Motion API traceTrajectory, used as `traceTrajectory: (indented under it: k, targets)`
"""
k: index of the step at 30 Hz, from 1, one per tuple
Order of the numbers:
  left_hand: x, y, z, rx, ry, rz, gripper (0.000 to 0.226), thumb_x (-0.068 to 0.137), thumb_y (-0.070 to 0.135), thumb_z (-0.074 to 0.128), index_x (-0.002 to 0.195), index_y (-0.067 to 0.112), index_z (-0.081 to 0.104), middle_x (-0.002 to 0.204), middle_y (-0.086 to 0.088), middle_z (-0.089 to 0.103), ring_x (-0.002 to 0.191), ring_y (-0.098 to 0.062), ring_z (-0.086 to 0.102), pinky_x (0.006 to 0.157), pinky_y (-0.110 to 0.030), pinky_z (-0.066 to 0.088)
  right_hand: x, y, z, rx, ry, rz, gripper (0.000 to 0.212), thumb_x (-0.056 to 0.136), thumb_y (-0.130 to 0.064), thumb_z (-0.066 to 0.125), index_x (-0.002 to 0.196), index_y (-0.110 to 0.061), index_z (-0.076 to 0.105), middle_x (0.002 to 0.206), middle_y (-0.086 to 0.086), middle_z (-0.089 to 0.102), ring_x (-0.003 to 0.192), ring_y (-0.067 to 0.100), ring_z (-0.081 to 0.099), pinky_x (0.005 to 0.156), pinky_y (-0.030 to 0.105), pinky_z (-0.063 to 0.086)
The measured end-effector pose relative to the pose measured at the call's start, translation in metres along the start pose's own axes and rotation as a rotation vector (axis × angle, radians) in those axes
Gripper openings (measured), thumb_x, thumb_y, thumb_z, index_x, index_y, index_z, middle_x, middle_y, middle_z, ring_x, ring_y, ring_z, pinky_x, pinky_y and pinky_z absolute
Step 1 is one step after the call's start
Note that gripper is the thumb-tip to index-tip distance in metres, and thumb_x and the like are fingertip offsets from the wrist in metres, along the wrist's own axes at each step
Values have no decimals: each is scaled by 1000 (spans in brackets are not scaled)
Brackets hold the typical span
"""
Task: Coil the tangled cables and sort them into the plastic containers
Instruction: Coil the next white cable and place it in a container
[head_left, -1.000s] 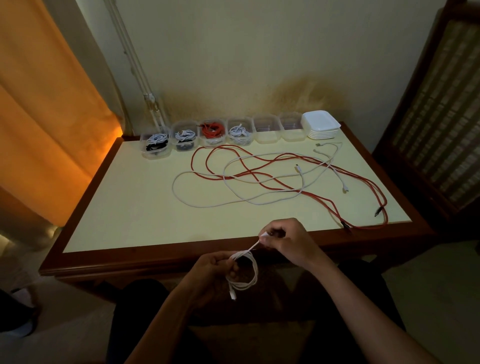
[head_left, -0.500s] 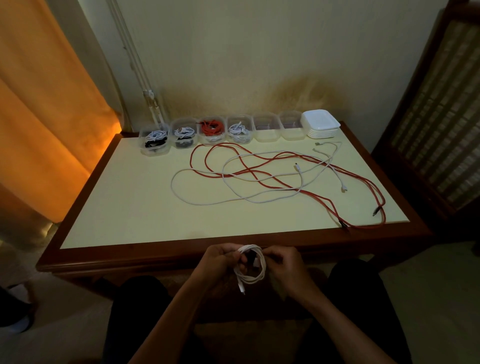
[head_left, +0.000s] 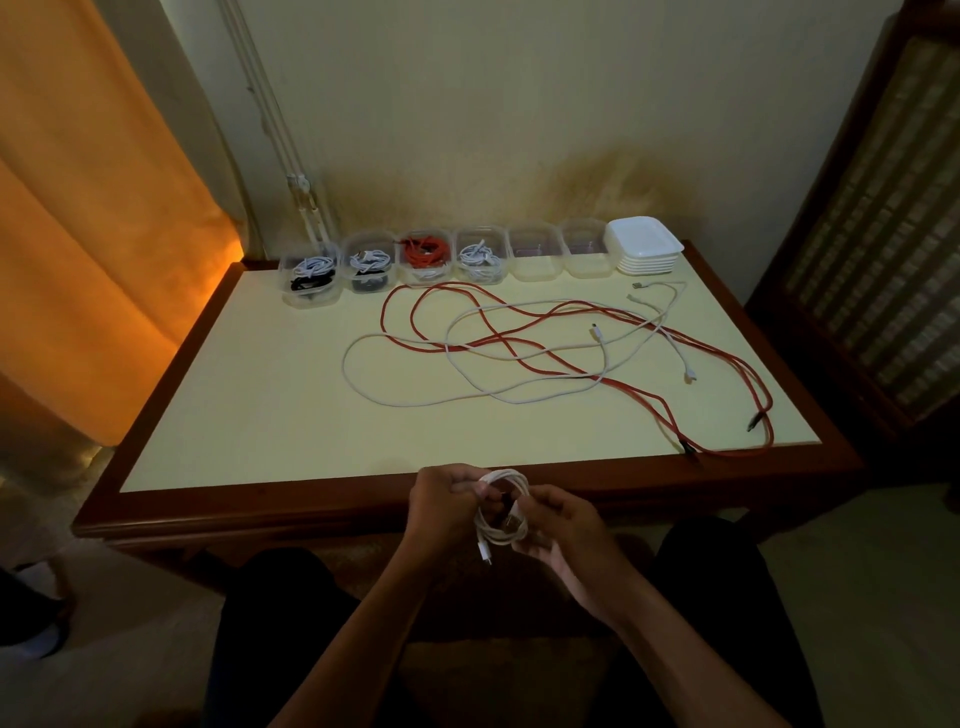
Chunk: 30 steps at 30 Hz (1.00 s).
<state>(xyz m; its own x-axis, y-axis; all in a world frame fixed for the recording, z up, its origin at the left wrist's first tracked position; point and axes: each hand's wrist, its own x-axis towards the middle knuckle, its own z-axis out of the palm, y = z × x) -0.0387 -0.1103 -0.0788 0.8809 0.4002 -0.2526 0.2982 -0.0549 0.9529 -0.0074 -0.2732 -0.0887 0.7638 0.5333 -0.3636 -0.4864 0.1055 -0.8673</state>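
At six o'clock off the tabletop (head_left: 260, 415), my left hand (head_left: 441, 501) clamps the white coil (head_left: 503, 512) to keep its loops from springing while my right hand (head_left: 563, 525) fingers pinch it to tuck the end.

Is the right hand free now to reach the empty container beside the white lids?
Probably not yet: the right hand and the left hand both hold the white coil. The path over the table to the empty container looks clear.
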Motion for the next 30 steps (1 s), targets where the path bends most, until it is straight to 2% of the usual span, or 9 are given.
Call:
traceTrajectory:
  k: [3,6,12,16,19,23,26,28,30]
  targets:
    - [1,-3,2,-9,8,25,16,87,-6,58,87,1,73,77,-15,74,76,-29,73,73,-48,60,3,-3,3,-259,90,-82,11,88,-8,69,98,-2,68,86,13,73,78,20,66,70,28,50]
    - [3,-5,0,-23,-15,42,17,89,-6,56,90,0,72,79,-17,74,77,-31,73,75,-49,60,7,-12,0,-468,117,-124,12,86,-9,71,92,2,69,85,19,71,67,11,61,59,18,46]
    - [12,4,-4,-72,-58,26,14,92,-3,57,97,-2,70,82,-16,75,79,-29,73,71,-37,60,19,-22,-4,-477,72,-138,12,89,-11,70,99,-7,71,83,13,74,65,14,64,56,22,47]
    - [29,10,-4,-128,-67,14,13,91,-1,59,99,0,69,86,-17,75,84,-29,73,78,-40,59,37,-33,-7,-554,160,-157,21,84,-11,75,103,-6,66,83,11,74,66,15,69,56,22,51]
    - [48,19,-3,-125,-81,11,15,91,6,62,105,9,67,90,-14,75,89,-24,73,80,-38,58,56,-47,-12,-667,222,-190,24,81,-17,78,100,-15,64,85,5,73,72,14,70,60,23,54]
    - [88,31,-4,56,5,50,13,91,11,62,101,15,68,95,-8,72,92,-24,69,76,-36,60,88,-71,-26,-679,326,-237,26,77,-19,81,94,-18,61,84,5,73,75,15,70,64,30,55]
    - [125,38,-6,321,129,186,13,92,14,61,102,17,69,107,2,68,96,-13,63,83,-30,55,114,-93,-34,-638,375,-265,21,77,-16,81,86,-18,62,81,5,72,73,16,68,61,25,48]
    - [152,45,-7,447,179,302,15,91,10,60,103,14,68,110,0,66,99,-12,59,85,-24,47,134,-110,-40,-642,395,-285,19,77,-14,81,83,-18,64,74,-1,71,68,11,68,61,24,48]
    - [182,51,-8,563,184,389,15,89,7,60,102,11,68,109,-5,67,101,-16,58,88,-25,44,159,-129,-51,-667,434,-291,18,74,-13,82,79,-19,66,64,-6,67,64,9,66,64,29,52]
